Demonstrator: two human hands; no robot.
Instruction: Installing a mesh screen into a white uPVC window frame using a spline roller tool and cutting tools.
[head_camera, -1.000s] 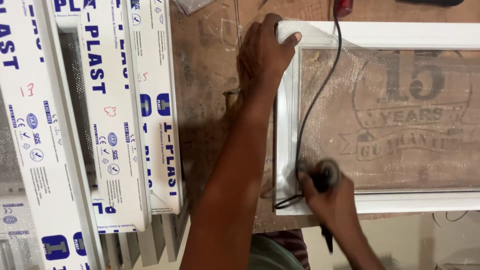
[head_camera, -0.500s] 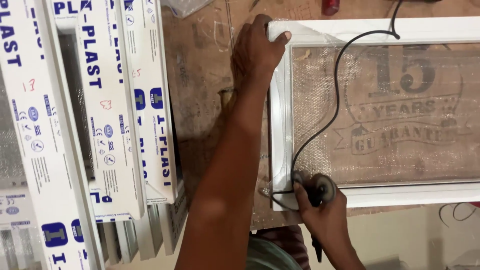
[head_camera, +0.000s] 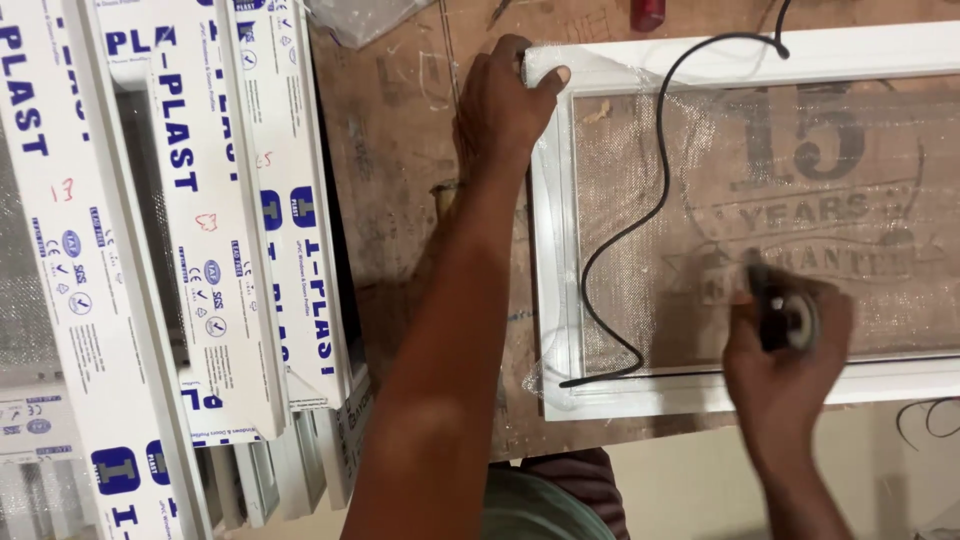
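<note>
A white plastic window frame (head_camera: 553, 270) with fine mesh (head_camera: 800, 150) stretched over it lies flat on a plywood bench (head_camera: 395, 150). My left hand (head_camera: 505, 100) grips the frame's far left corner, fingers curled over the rim. My right hand (head_camera: 785, 355) holds a small black roller tool (head_camera: 782, 312) over the mesh just above the frame's near rail. A black rubber cord (head_camera: 660, 190) snakes across the mesh, its end lying in the near left corner of the frame.
Several white plastic profiles with blue printing (head_camera: 230, 230) are stacked on the left of the bench. A crumpled clear plastic bag (head_camera: 365, 20) and a red object (head_camera: 647, 12) lie at the far edge. The bench's near edge runs just below the frame.
My right hand has moved the roller tool rightwards along the near rail, away from the corner. The cord's end now lies uncovered in that corner. My left hand stays on the far corner.
</note>
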